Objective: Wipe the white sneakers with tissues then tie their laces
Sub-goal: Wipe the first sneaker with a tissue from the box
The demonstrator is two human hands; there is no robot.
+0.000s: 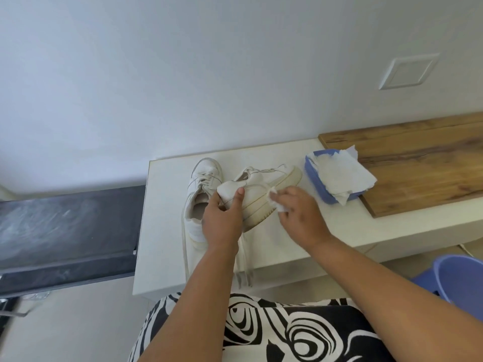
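Note:
Two white sneakers lie on a white bench (167, 231). The right sneaker (264, 189) is tipped on its side, sole toward me. My left hand (222, 220) grips its heel, thumb on the side panel. My right hand (298, 215) pinches a small crumpled tissue (277, 202) against the sneaker's side near the sole. The left sneaker (201, 184) stands upright beside it, toe pointing away, partly hidden by my left hand. Loose laces (244, 267) hang over the bench's front edge.
A blue tissue box (313, 178) with white tissues spilling out sits right of the sneakers, half on a wooden board (418, 163). A blue bucket (457, 278) stands on the floor at the right. A dark ledge (65, 231) lies to the left. A wall rises behind.

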